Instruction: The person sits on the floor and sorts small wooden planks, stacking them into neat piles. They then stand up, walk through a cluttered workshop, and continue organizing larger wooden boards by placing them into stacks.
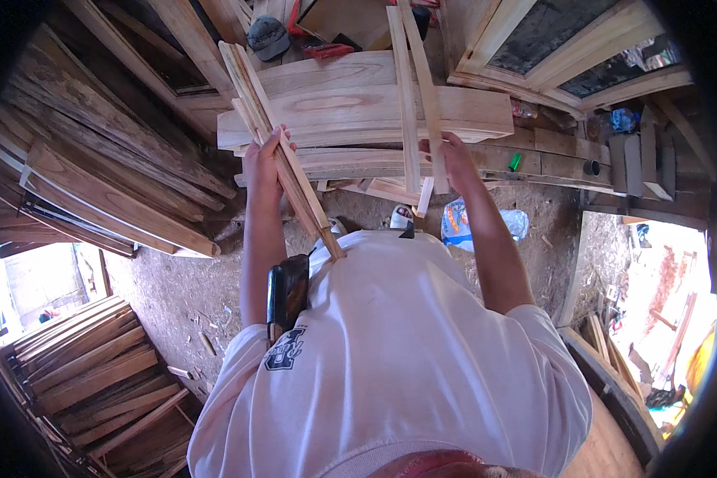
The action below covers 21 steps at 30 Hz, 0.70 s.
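- Left hand (268, 163): closed around a bundle of pale wooden strips (299, 191); the bundle slants from the left end of the stacked boards (334, 107) toward the white shirt (422, 334).
- Right hand (454, 159): fingers curled about the right-hand member of a strip pair (425, 88); whether it also grips the other cannot be told; the pair crosses the boards' right part.
- Surroundings: grey cap (268, 38) beyond the boards; green object (515, 162) right of the right hand; plastic bag (486, 227) on the floor (546, 271).
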{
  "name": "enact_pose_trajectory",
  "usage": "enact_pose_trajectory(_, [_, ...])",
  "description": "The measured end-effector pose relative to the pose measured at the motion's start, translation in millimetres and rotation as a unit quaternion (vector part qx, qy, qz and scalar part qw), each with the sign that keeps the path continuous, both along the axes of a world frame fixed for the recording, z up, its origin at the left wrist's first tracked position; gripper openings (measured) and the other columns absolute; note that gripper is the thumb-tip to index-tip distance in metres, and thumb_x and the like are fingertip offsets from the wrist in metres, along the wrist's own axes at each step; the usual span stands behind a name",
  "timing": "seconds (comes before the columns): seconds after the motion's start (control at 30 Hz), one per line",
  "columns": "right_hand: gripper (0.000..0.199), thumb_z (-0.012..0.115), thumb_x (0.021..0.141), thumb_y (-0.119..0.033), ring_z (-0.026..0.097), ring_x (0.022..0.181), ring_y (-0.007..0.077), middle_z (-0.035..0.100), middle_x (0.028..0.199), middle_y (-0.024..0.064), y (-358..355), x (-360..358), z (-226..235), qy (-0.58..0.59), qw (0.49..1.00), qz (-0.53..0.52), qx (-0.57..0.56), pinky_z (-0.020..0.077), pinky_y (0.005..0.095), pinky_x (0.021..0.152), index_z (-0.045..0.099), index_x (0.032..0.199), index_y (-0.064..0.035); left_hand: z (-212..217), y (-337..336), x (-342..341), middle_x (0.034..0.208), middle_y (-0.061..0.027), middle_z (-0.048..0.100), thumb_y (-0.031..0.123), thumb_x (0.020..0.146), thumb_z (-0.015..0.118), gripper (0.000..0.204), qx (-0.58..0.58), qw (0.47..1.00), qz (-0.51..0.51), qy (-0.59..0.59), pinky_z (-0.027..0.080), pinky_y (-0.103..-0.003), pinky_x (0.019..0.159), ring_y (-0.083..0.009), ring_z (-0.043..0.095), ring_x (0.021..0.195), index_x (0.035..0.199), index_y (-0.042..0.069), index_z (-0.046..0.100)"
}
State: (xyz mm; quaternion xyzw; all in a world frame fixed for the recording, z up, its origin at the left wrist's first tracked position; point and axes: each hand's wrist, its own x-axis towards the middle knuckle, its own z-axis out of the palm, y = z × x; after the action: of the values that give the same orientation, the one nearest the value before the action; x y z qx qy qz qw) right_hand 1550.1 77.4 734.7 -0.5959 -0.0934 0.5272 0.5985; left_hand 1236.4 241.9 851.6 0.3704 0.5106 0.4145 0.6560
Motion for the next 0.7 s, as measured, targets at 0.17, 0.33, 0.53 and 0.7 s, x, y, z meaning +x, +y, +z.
enact_pose_trajectory(0.17, [0.026,0.049,0.094,-0.011,0.058,0.074,0.0096,0.061,0.083,0.0010,-116.2,9.0,15.0,-0.070,0.992,-0.082,0.073,0.0467,0.0238,0.065,0.056,0.119,-0.0033,-8.2,9.6,2.4,0.095,-0.0122,0.064,0.018,0.092,0.067,0.031,-0.003,1.000,-0.009,-0.027,0.054,-0.028,0.066,-0.0175,0.063,0.075,0.111,-0.006,0.060])
enact_pose_trajectory(0.33, [0.017,0.064,0.094,-0.023,0.038,0.064,0.0022,0.045,0.071,-0.0090,-306.4,-19.1,5.7,-0.197,0.951,-0.216,-0.101,0.0277,0.0218,0.056,0.069,0.099,-0.0081,-7.0,23.2,8.5,0.094,-0.0117,0.065,0.019,0.092,0.067,0.033,-0.014,0.997,-0.075,-0.029,0.054,-0.029,0.066,-0.0169,0.063,0.073,0.112,-0.006,0.060])
enact_pose_trajectory(0.53, [0.018,0.080,0.075,-0.014,0.049,0.067,0.0091,0.049,0.069,-0.0047,-515.7,-61.6,-14.6,-0.445,0.822,-0.144,-0.324,0.0361,0.0272,0.056,0.065,0.080,-0.0057,-5.4,30.7,11.2,0.091,-0.0099,0.065,0.020,0.092,0.068,0.034,-0.008,0.992,-0.120,-0.029,0.053,-0.028,0.066,-0.0164,0.063,0.072,0.113,-0.005,0.062])
enact_pose_trajectory(0.7, [0.028,0.081,0.070,-0.010,0.062,0.076,0.0306,0.062,0.083,0.0127,-443.9,-38.8,12.4,-0.602,0.711,0.062,-0.358,0.0499,0.0406,0.069,0.063,0.088,0.0002,-0.8,26.4,3.8,0.092,-0.0087,0.065,0.021,0.091,0.069,0.034,-0.006,0.993,-0.119,-0.011,0.052,-0.027,0.065,-0.0157,0.063,0.071,0.113,-0.004,0.063])
